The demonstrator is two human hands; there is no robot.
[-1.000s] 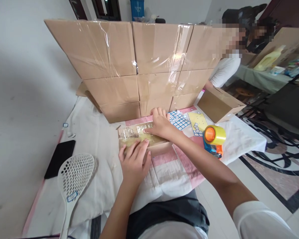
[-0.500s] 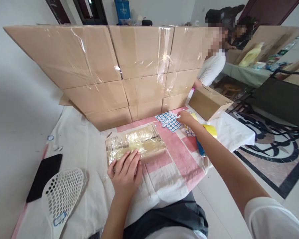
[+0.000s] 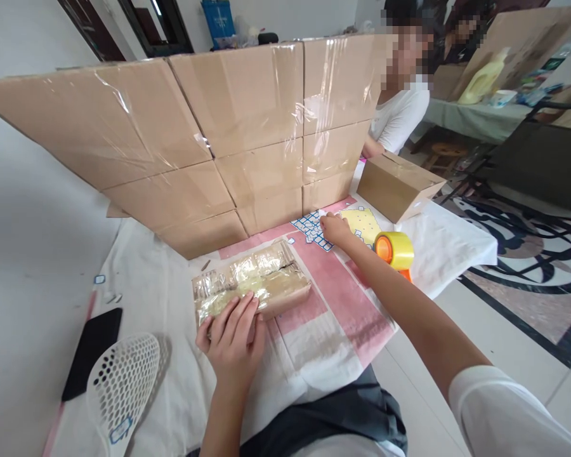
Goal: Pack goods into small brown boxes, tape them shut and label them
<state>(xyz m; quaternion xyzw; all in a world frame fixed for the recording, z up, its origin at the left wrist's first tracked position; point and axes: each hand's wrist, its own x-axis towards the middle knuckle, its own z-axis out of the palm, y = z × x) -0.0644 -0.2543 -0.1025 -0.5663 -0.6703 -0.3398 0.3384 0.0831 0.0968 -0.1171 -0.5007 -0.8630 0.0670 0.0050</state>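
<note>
My left hand [image 3: 235, 336] lies with its fingers stretched out over the top of a small cardboard box [image 3: 283, 273] covered in shiny clear tape. Farther right, my right hand [image 3: 337, 230] is closed in a pinch at a sheet of white labels with blue borders [image 3: 309, 227]. Whatever its fingertips hold is too small to make out. Beside that hand lies a yellow patterned sheet [image 3: 365, 222]. A yellow tape roll with an orange core [image 3: 398, 249] stands just right of my forearm.
A wall of taped cardboard boxes [image 3: 257, 152] rises along the table's back. Another carton [image 3: 394, 184] sits at the right. A white perforated racket-like scoop [image 3: 124, 381] and a flat black object [image 3: 92, 352] lie at left. A person in a white shirt [image 3: 402, 117] sits behind the boxes.
My right hand has moved slightly left over the label sheet. The view has shifted, and the tape roll shows more fully beside my forearm. My left hand stays on the box.
</note>
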